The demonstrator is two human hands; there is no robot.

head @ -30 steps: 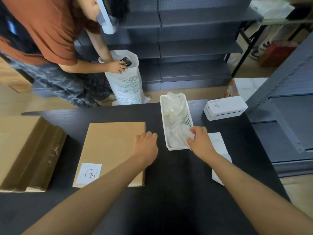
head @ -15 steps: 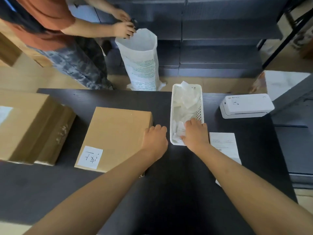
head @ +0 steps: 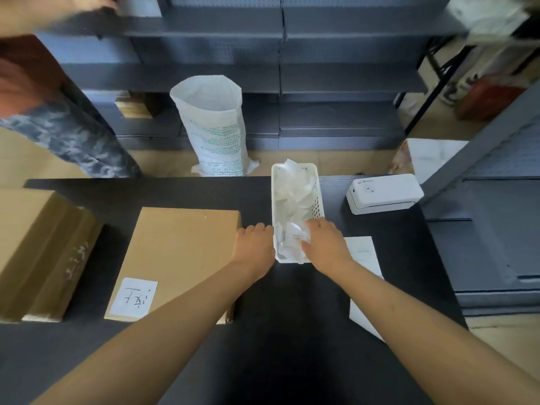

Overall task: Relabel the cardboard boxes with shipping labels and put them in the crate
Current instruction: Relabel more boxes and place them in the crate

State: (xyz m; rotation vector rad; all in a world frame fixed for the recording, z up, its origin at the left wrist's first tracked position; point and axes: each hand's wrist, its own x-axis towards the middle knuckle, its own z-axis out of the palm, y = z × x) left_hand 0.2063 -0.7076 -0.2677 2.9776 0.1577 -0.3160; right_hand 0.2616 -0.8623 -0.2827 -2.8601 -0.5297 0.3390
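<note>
A white label printer (head: 384,193) sits at the far right of the dark table (head: 292,331). Beyond the table's far edge, an open white woven sack (head: 213,127) stands on the floor before grey metal shelving (head: 336,77). A person in camouflage trousers (head: 67,138) stands at far left.

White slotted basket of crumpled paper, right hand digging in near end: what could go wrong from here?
1. The narrow white slotted plastic basket is steadied only by the left hand at its side; pulling the crumpled white paper in the right hand grip may drag or tip it.
2. The right forearm lies over the flat white printed label sheet at the black table edge and could sweep it off.
</note>
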